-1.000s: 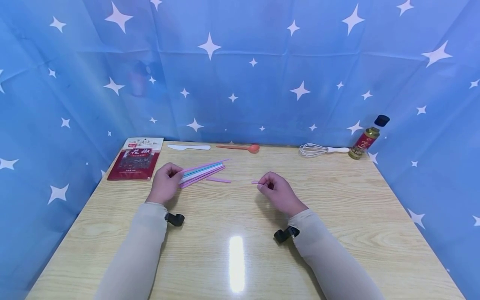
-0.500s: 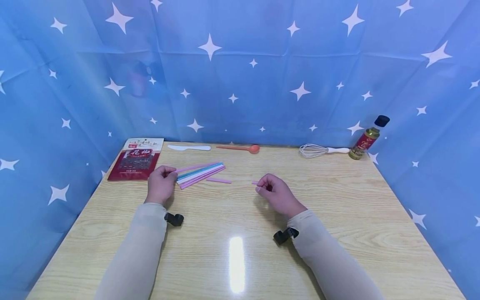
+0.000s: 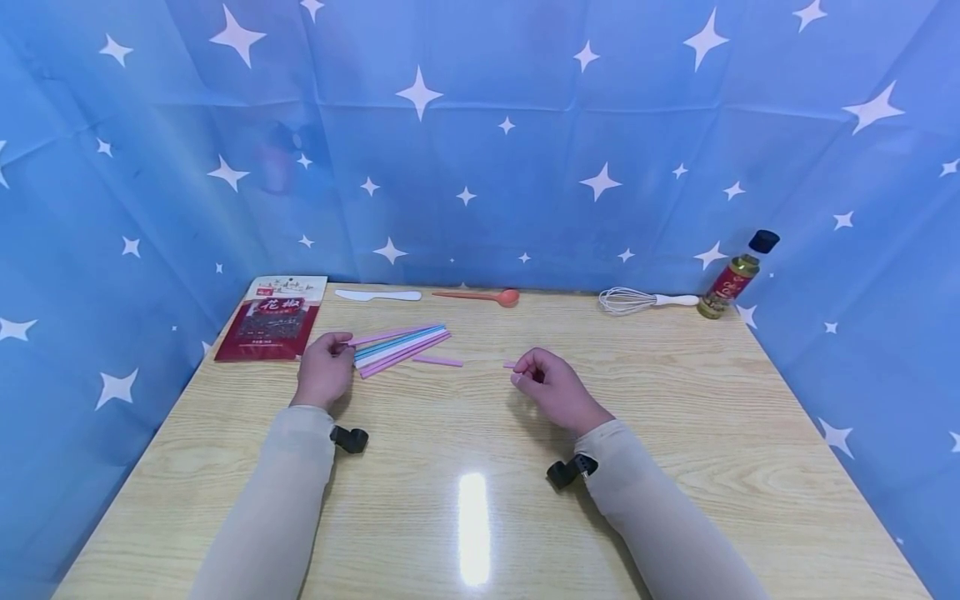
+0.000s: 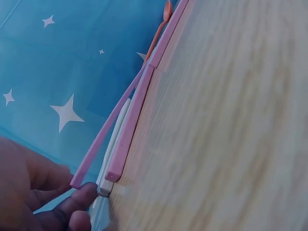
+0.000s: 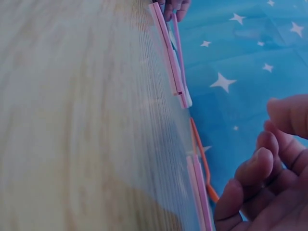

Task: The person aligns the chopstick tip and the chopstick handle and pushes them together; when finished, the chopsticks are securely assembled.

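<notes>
In the head view, thin pink, blue and white sticks lie in a loose fan at centre left. My left hand is at their near ends. Seen from the left wrist, its fingertips pinch the end of one pink stick, which slants up away from the others. A pink stick lies just right of the fan. Farther right, my right hand hovers over another pink stick. Its fingers are loosely bent with the thumb apart, and nothing shows between them.
Along the back edge of the wooden table lie a red spice packet, a white knife, an orange spoon and a whisk. An oil bottle stands at back right. A blue starry curtain rises behind.
My left hand has moved a little left along the sticks. The top pink stick has shifted left with it, and its far end has dropped. The right hand has barely moved.
</notes>
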Tool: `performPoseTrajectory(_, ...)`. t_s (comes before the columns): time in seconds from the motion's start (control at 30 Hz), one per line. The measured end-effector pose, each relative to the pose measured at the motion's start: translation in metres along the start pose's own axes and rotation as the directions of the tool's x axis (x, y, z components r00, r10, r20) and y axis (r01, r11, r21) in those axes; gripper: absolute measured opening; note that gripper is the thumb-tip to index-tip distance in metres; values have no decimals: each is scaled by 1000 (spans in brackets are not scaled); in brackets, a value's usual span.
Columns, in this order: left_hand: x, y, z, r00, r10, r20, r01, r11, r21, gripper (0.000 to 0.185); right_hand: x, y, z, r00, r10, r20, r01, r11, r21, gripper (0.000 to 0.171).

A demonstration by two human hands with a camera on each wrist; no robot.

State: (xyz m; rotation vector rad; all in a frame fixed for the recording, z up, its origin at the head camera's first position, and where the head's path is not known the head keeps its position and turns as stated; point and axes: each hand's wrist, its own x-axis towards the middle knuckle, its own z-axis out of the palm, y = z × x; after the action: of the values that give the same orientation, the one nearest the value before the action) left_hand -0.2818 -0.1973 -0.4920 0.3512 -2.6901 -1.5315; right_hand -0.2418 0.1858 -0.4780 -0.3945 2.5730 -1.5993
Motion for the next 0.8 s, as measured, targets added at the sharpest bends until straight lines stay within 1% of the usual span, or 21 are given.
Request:
performPoseTrajectory(0.17,-2,1,-2,1000,-10,30,9,1000,25,44,1,2,-1,1000,2,-4,-2,1000,-16,9)
performPoseTrajectory(0.3,-4,4,-2,999,-2,37,1,999,37,46,2,3,-3,999,28,-17,-29,998,-49,9)
performPoseTrajectory(0.37,-5,7,-1,999,28,40,-31,998,54,47,2,4,-5,997,67,-28,-69,995,-78,10)
performPoseTrajectory(0.47,-8,12,5,992,107,69,-114,988,107,45,2,5,-8,990,138,-30,-141,981,-130,16)
performPoseTrajectory(0.53,-11,17,10,982,158,104,-173,973,151,43,2,7,-10,983,185,-23,-186,968,-168,21)
performPoseTrajectory(0.63,-17,25,20,960,204,192,-241,950,200,38,2,7,-13,974,228,1,-223,953,-206,30)
performPoseTrajectory(0.7,-22,29,27,941,212,263,-269,941,203,36,2,6,-15,968,249,16,-239,944,-228,36)
performPoseTrajectory(0.8,-28,32,34,906,218,363,-303,932,199,38,2,5,-16,962,270,33,-252,931,-266,43)
